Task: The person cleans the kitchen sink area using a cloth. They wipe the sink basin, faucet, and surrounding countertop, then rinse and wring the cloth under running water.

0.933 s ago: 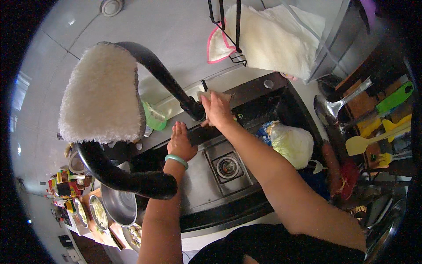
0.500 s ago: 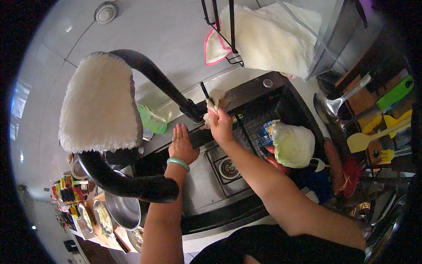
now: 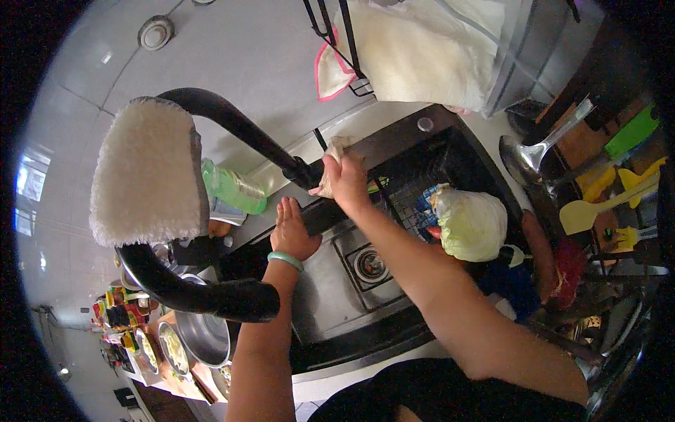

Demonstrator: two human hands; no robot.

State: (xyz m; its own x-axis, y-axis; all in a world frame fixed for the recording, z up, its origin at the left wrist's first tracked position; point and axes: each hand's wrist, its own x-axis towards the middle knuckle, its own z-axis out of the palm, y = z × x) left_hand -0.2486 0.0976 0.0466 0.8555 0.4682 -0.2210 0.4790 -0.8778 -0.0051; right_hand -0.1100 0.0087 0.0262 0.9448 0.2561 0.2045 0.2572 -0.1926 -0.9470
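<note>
My right hand (image 3: 344, 183) is closed round a crumpled beige cloth (image 3: 340, 148) on the sink's back ledge, right beside the base of the black faucet (image 3: 301, 173). The faucet's thin lever (image 3: 320, 138) sticks up just behind the cloth. My left hand (image 3: 294, 234), below a pale green bangle (image 3: 285, 260), lies flat with fingers stretched on the near side of that ledge, at the sink's rim. It holds nothing. Under my arms is the dark sink (image 3: 327, 309) with its round drain (image 3: 371, 265). A fluffy white cloth (image 3: 144, 176) hangs over the faucet's arched spout.
Left of the faucet lies a tilted green bottle (image 3: 242, 190). A pale cabbage (image 3: 471, 224) sits at the sink's right side by a black wire rack (image 3: 404, 204). Ladle (image 3: 524, 158) and spatulas hang far right. Metal bowls (image 3: 204, 336) and food dishes stand lower left.
My right hand has shifted slightly left with the beige cloth, closer to the faucet's base. The left hand stays flat on the ledge. The whole view has tilted a little.
</note>
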